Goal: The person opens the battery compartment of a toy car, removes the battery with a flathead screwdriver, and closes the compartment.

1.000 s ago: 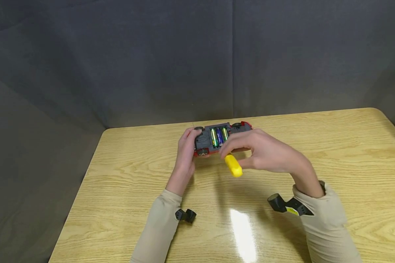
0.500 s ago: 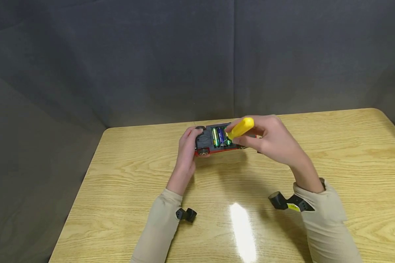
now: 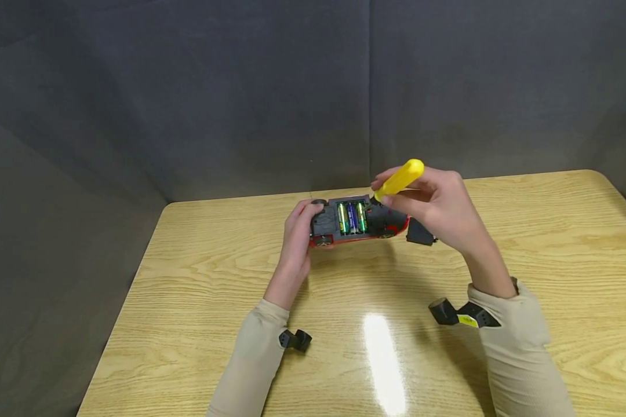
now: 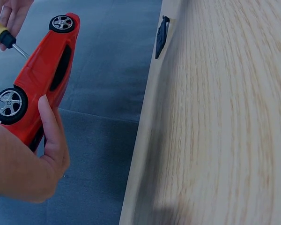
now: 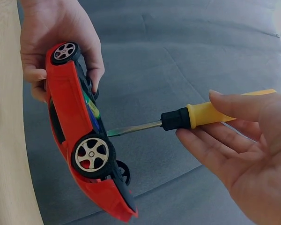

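Note:
A red toy car (image 5: 68, 108) is held upside down in my left hand (image 3: 294, 237), which grips it by one end above the table. Its dark underside faces up in the head view, with a battery compartment that holds green and blue batteries (image 3: 352, 218). My right hand (image 3: 443, 202) pinches a screwdriver (image 3: 400, 178) by its yellow handle. In the right wrist view the flat metal shaft (image 5: 136, 128) reaches to the car's underside, its tip right by the compartment's edge. The left wrist view shows the red side and wheels.
A small black battery cover (image 3: 420, 233) lies on the wooden table (image 3: 198, 301), right of the car and near the far edge. It also shows in the left wrist view as a black piece (image 4: 162, 37). A dark cloth (image 3: 266, 98) hangs behind the table.
My right hand has swung the screwdriver up and right, from handle toward me to handle up, shaft at the car's underside. The black cover has come into sight. My left hand has barely moved.

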Demonstrator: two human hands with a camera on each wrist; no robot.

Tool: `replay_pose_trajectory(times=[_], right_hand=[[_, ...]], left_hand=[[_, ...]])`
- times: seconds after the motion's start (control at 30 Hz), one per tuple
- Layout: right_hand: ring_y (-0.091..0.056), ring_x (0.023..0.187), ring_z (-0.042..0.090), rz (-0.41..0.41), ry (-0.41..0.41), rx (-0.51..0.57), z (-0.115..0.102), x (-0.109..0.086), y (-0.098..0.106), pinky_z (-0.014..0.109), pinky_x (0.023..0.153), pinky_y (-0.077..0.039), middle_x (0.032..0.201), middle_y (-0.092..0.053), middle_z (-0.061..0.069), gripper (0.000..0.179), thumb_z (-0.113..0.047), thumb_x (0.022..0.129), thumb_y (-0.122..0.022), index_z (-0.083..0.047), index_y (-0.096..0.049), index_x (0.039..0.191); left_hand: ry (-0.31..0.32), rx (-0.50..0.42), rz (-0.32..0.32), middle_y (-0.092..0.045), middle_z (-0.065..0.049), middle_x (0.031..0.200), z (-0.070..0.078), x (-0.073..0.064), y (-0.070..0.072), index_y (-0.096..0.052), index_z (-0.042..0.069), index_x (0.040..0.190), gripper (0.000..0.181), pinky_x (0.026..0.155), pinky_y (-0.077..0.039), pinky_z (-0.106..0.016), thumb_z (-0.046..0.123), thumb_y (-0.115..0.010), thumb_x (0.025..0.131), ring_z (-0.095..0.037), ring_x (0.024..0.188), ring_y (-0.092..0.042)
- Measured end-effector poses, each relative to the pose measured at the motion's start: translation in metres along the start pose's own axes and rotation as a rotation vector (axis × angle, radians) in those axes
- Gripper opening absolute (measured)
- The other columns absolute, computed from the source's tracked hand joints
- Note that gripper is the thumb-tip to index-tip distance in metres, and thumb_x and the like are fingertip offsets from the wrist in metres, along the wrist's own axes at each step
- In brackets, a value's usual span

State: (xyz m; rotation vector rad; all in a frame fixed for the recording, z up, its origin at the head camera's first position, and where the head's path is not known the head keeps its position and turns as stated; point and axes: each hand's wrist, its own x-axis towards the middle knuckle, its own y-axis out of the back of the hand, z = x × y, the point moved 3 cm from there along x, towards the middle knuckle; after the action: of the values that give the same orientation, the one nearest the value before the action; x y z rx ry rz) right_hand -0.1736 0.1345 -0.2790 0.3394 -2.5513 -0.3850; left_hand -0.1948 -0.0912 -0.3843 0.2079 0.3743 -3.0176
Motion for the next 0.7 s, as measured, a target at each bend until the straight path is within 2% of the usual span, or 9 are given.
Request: replay_pose_trajectory(times=[0.17,0.53,0.7], right_hand=[[-0.072,0.099,0.013,0.011,-0.002,0.020,0.0021,0.0009,-0.0005,0.022,0.088,-0.057,0.111,-0.075,0.014,0.026,0.010,0.090,-0.072,0.003,-0.073,0.115],[-0.072,0.101,0.012,0.027,-0.009,0.026,0.0064,0.0020,-0.0002,0.022,0.088,-0.056,0.115,-0.074,0.013,0.026,0.012,0.089,-0.073,0.004,-0.073,0.114],[-0.072,0.101,0.012,0.025,-0.013,0.033,0.0082,0.0015,-0.0002,0.023,0.088,-0.057,0.116,-0.073,0.015,0.026,0.012,0.090,-0.072,0.004,-0.073,0.114]], left_hand=[[-0.001,-0.002,-0.007,-0.058,-0.009,0.103,0.0002,-0.0006,-0.0008,-0.065,0.010,0.111,0.020,0.054,-0.057,-0.030,0.023,-0.058,0.097,-0.018,0.082,-0.060],[-0.010,0.037,0.014,-0.058,-0.006,0.107,0.0012,-0.0019,-0.0022,-0.067,0.010,0.109,0.019,0.071,-0.052,-0.026,0.023,-0.058,0.097,-0.017,0.093,-0.055],[-0.017,0.040,0.006,-0.058,-0.005,0.106,0.0013,-0.0023,-0.0033,-0.066,0.011,0.108,0.019,0.073,-0.050,-0.026,0.023,-0.058,0.097,-0.016,0.094,-0.054]])
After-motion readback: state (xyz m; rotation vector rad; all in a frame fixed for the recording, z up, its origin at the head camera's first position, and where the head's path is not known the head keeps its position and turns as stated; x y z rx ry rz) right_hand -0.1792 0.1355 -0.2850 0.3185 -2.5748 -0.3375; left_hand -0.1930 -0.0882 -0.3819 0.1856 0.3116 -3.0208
